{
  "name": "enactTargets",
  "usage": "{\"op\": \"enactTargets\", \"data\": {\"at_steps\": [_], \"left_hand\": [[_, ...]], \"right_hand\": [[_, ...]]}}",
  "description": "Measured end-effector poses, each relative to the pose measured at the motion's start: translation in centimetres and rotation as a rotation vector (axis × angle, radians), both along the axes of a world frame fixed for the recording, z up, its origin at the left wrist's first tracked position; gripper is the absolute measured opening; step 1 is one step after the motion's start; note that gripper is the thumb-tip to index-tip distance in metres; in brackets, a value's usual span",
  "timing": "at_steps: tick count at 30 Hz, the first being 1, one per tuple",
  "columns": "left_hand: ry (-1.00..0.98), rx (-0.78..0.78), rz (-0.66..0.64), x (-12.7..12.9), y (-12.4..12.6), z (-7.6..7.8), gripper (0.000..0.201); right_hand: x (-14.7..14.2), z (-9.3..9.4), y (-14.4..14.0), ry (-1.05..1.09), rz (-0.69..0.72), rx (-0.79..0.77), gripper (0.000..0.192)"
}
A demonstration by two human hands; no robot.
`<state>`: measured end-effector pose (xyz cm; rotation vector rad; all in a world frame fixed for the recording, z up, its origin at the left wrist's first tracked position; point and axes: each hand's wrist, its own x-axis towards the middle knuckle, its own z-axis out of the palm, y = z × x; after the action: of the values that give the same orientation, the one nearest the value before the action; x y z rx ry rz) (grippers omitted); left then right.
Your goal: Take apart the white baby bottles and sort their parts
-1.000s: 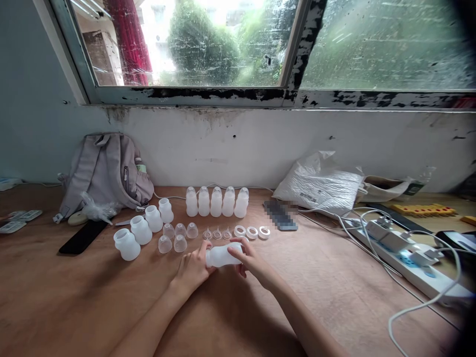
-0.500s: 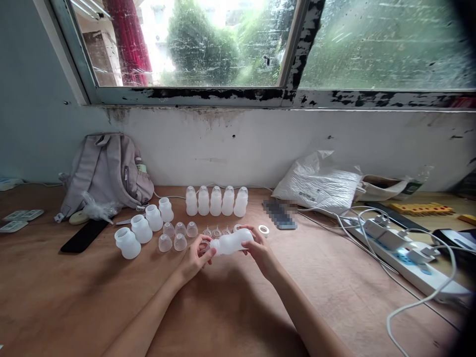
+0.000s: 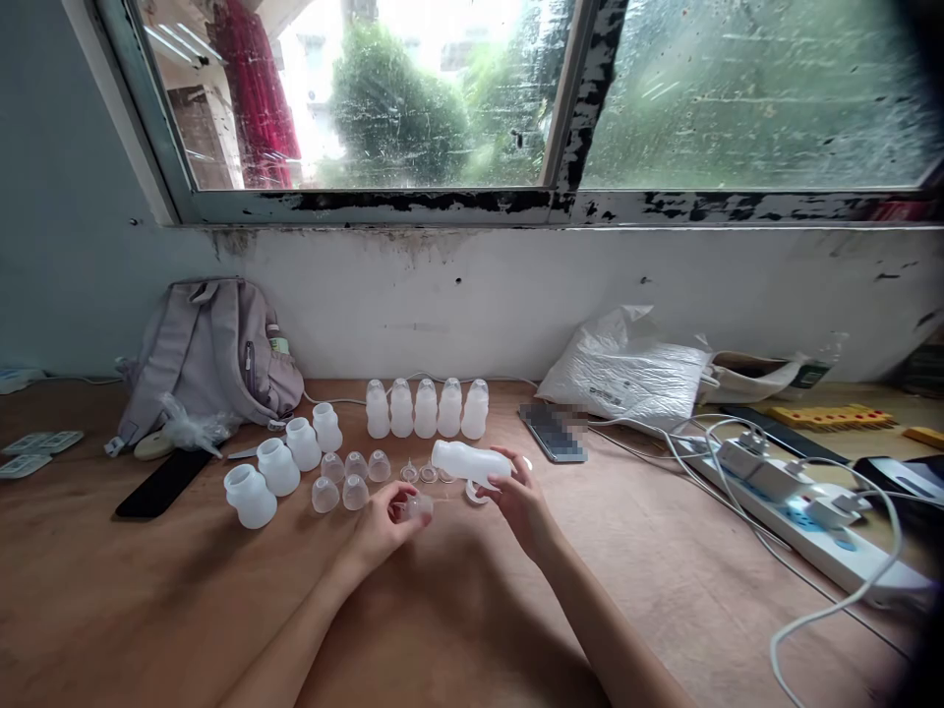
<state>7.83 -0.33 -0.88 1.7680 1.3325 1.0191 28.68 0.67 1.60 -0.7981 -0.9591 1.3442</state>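
Left hand (image 3: 383,521) near table (image 3: 147,590) middle, fingers pinched on a clear dome cap (image 3: 419,506). Right hand (image 3: 520,497) fingers clamped on a white bottle (image 3: 472,460), held sideways just above the table, cap off. Behind: loose caps (image 3: 346,482), nipples (image 3: 428,474), a ring (image 3: 472,492), four open bottles (image 3: 284,464). Far edge: five capped bottles (image 3: 426,408) look done; roughly half left.

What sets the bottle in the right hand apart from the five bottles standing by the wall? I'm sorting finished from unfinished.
The held bottle lies sideways in the right hand, above the table; the five bottles stand upright in a row. Each of those wears a clear cap; the held one's end looks bare, while the left hand holds a clear cap. All are translucent white.
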Motion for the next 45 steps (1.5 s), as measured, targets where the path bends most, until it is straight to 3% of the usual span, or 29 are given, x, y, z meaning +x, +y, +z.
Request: {"op": "enactTargets", "data": {"at_steps": [5,8,13,18,24,29,33,38,45], "left_hand": [[0.266,0.101,-0.14,0.8,-0.9,-0.9,0.033],[0.259,0.185,-0.071,0.9,-1.0,-0.5,0.05],[0.094,0.413,0.23,0.8,-0.6,2.5,0.031],[0.17,0.463,0.189,1.2,0.5,5.2,0.024],[0.26,0.258,0.071,0.1,2.4,7.6,0.022],[0.444,0.427,0.195,-3.2,5.2,10.9,0.015],[0.661,0.466,0.263,-6.2,8.2,12.7,0.014],[0.84,0.415,0.35,-8.5,11.0,11.7,0.015],[0.929,0.335,0.408,-8.9,12.3,8.1,0.014]], "right_hand": [[-0.4,-0.5,0.0,0.037,0.083,-0.073,0.031],[-0.8,-0.7,-0.1,0.031,0.102,-0.095,0.029],[-1.3,-1.3,-0.2,-0.005,0.184,-0.16,0.027],[-1.6,-1.5,-0.6,-0.052,0.208,-0.102,0.029],[-1.8,-1.2,-0.7,-0.166,0.186,-0.063,0.035],[-2.0,-2.0,-0.4,-0.366,0.067,0.034,0.036],[-2.4,-3.1,-0.9,-0.773,0.001,0.286,0.029],[-3.2,-3.8,-1.9,-1.148,0.021,0.455,0.028],[-3.2,-4.1,-1.6,-1.277,0.103,0.446,0.037]]}}
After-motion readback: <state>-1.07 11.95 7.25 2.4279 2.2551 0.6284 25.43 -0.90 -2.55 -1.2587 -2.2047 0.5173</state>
